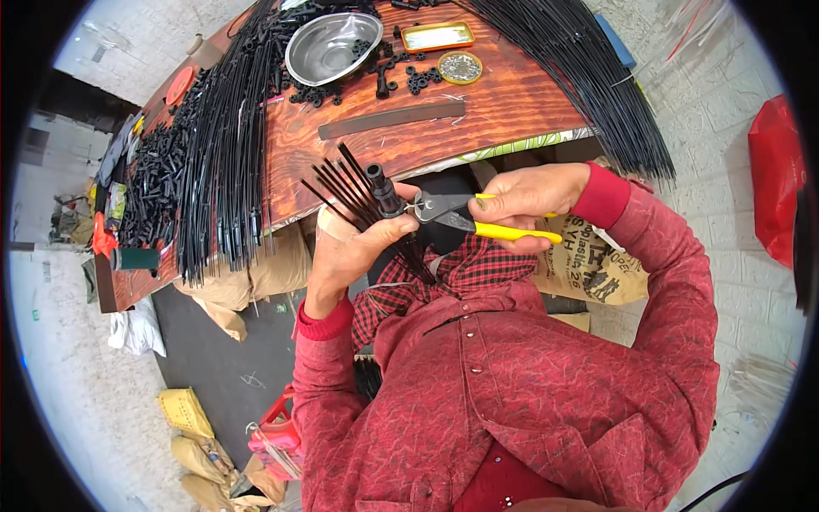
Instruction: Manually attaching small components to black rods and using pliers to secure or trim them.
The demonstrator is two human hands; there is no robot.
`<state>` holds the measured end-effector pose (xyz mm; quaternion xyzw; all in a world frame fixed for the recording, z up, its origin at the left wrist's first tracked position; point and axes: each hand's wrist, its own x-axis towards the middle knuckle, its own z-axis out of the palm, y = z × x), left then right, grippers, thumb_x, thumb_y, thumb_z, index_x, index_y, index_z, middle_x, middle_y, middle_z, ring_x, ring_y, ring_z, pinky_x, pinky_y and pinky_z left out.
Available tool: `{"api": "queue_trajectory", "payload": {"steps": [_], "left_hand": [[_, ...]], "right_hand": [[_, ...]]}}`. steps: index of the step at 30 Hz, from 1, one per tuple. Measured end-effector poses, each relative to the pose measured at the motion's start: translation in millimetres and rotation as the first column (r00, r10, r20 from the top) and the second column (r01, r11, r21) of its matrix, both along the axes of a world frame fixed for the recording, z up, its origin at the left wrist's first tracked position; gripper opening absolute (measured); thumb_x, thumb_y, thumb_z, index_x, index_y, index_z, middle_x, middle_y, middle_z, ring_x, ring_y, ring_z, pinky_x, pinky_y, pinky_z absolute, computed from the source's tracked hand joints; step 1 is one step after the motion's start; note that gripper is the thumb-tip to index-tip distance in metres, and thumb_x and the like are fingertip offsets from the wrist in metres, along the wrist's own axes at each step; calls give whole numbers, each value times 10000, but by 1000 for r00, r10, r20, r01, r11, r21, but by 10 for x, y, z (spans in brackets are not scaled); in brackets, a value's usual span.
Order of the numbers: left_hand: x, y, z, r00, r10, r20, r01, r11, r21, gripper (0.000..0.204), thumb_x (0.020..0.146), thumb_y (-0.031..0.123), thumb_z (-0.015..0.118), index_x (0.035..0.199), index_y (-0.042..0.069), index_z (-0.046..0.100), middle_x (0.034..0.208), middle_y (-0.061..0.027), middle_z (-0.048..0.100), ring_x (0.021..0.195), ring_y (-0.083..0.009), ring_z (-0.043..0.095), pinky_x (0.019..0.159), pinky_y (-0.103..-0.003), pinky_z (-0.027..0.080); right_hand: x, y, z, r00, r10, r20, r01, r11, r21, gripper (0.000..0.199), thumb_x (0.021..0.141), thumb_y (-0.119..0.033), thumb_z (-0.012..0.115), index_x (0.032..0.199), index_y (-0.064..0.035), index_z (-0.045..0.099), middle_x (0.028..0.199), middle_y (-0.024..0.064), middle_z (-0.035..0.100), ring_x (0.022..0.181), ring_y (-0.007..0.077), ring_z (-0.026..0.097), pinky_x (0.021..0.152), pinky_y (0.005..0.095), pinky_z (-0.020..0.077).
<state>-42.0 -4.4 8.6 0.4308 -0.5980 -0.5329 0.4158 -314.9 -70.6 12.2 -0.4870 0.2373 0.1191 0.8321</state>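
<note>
My left hand (351, 249) is closed around a bundle of thin black rods (339, 186) and a black tubular fitting (384, 189). The rods fan out above the fist, and their lower ends come out beneath it. In my right hand (539, 191) is a pair of pliers (447, 207) with a dark head and yellow handles. Their jaws meet the side of the fitting, close to my left thumb tip, where a small bit of metal wire shows. How far the jaws are closed is hard to make out.
On the wooden table (478, 136) are a metal bowl (317, 53), a round dish of small pins (461, 67), a yellow-rimmed tray (437, 36) and a flat dark bar (392, 119). Long black rods (226, 145) overhang its edge. Black fittings (158, 183) lie heaped at left.
</note>
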Motion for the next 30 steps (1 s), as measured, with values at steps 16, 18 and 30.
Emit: {"api": "queue_trajectory", "payload": {"steps": [16, 18, 30], "left_hand": [[-17, -107, -130, 985, 170, 16, -170, 985, 33, 253, 779, 54, 787, 1005, 1, 686, 867, -11, 672, 784, -89, 608, 739, -254, 499], [-54, -103, -104, 981, 188, -55, -185, 981, 49, 260, 776, 59, 791, 1007, -6, 690, 871, -11, 678, 787, -84, 609, 741, -252, 501], [-37, -89, -39, 996, 84, 8, -84, 995, 54, 317, 757, 85, 805, 1044, -1, 704, 841, -5, 679, 773, -80, 609, 736, -242, 493]], "right_hand": [[-50, 240, 377, 929, -336, 156, 195, 87, -977, 464, 688, -236, 835, 1008, -43, 561, 750, 48, 606, 679, 199, 628, 616, 332, 485], [-43, 260, 333, 925, -276, 261, 238, -117, -964, 454, 695, -184, 808, 1052, -42, 566, 824, 59, 616, 732, 235, 641, 628, 336, 494], [-218, 148, 88, 969, -232, -87, 217, 964, -151, 522, 978, -487, 516, 864, 12, 616, 568, 65, 593, 434, 118, 564, 409, 222, 439]]}}
